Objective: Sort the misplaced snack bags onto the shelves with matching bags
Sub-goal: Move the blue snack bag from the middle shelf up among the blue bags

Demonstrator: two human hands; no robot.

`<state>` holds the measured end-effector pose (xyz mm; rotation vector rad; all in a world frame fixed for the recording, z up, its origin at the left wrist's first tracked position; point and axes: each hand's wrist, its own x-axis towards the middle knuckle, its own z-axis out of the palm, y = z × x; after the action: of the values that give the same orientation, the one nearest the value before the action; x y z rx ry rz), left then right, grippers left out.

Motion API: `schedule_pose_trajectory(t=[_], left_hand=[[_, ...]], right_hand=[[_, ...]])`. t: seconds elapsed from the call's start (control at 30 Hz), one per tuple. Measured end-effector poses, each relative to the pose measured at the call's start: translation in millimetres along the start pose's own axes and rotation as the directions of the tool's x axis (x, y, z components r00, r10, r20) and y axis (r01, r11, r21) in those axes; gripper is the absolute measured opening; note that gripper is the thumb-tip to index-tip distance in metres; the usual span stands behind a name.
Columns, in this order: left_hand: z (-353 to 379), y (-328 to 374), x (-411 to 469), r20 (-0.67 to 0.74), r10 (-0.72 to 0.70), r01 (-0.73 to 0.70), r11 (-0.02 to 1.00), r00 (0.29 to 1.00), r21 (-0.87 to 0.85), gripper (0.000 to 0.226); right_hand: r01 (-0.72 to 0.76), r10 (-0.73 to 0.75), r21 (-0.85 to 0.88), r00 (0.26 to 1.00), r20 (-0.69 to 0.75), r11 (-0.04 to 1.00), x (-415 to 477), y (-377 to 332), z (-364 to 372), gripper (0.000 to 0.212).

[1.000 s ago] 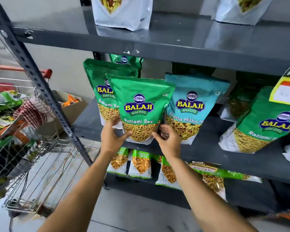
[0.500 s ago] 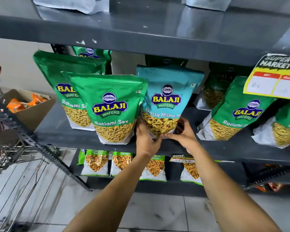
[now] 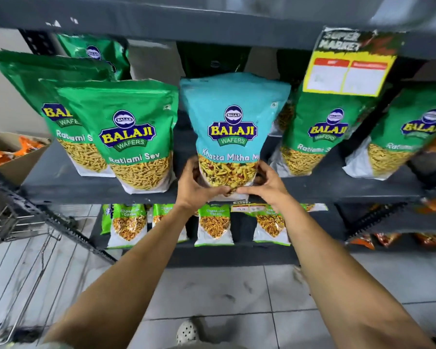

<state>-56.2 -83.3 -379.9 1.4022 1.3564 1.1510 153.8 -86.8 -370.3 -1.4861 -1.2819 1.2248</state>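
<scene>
The blue Khatta Mitha bag [image 3: 233,129] stands upright at the front edge of the middle shelf [image 3: 68,182], between green Ratlami Sev bags [image 3: 134,137] on its left and more green Ratlami Sev packs [image 3: 320,132] on its right. The left hand [image 3: 199,187] and right hand [image 3: 264,185] both clasp its bottom, fingers curled around the corners, thumbs nearly meeting. A yellow price tag [image 3: 347,69] hangs from the shelf above.
</scene>
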Motion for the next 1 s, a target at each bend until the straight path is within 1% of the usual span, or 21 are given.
schedule_pose_trajectory(t=[0.13, 0.2, 0.27, 0.3, 0.43, 0.53, 0.6, 0.73, 0.9, 1.0], left_hand=[[-2.0, 17.7, -34.8, 0.059, 0.049, -0.04, 0.988, 0.997, -0.147, 0.083], [-5.5, 34.5, -57.6, 0.068, 0.077, -0.064, 0.982, 0.995, -0.176, 0.084], [-12.3, 48.0, -72.4, 0.058, 0.094, -0.082, 0.981, 0.994, -0.174, 0.086], [-14.1, 56.4, -85.5, 0.048, 0.112, -0.103, 0.981, 0.993, -0.162, 0.088], [-23.0, 92.1, -134.4, -0.012, 0.201, -0.201, 0.972, 0.979, -0.123, 0.088], [-28.9, 126.2, -168.6, -0.078, 0.269, -0.277, 0.954, 0.96, -0.113, 0.076], [-33.6, 148.1, -182.1, -0.091, 0.315, -0.325, 0.938, 0.945, -0.121, 0.068], [-38.8, 191.9, -189.7, -0.1, 0.404, -0.414, 0.901, 0.909, -0.129, 0.059], [-41.6, 246.7, -169.5, -0.104, 0.46, -0.472, 0.867, 0.882, -0.161, 0.068], [-43.8, 279.7, -145.8, -0.098, 0.497, -0.506, 0.846, 0.862, -0.166, 0.065]], right_hand=[[0.068, -0.066, 0.057, 0.997, -0.039, 0.996, -40.7, -2.0, -14.2, 0.06], [0.099, -0.095, 0.068, 0.994, -0.051, 0.993, -63.6, -6.5, -21.2, 0.065], [0.13, -0.126, 0.072, 0.99, -0.059, 0.989, -79.1, -14.3, -23.1, 0.078], [0.153, -0.149, 0.078, 0.987, -0.061, 0.985, -93.9, -19.4, -25.5, 0.079], [0.254, -0.25, 0.086, 0.966, -0.061, 0.963, -145.9, -44.1, -33.2, 0.074], [0.345, -0.341, 0.105, 0.938, -0.059, 0.933, -182.7, -70.4, -40.4, 0.067], [0.404, -0.401, 0.109, 0.915, -0.049, 0.908, -200.8, -90.8, -45.8, 0.064], [0.504, -0.5, 0.1, 0.864, -0.065, 0.858, -220.6, -130.4, -60.4, 0.06], [0.578, -0.57, 0.099, 0.816, -0.095, 0.81, -218.9, -181.8, -81.0, 0.061], [0.61, -0.598, 0.11, 0.792, -0.124, 0.784, -205.2, -214.8, -93.2, 0.068]])
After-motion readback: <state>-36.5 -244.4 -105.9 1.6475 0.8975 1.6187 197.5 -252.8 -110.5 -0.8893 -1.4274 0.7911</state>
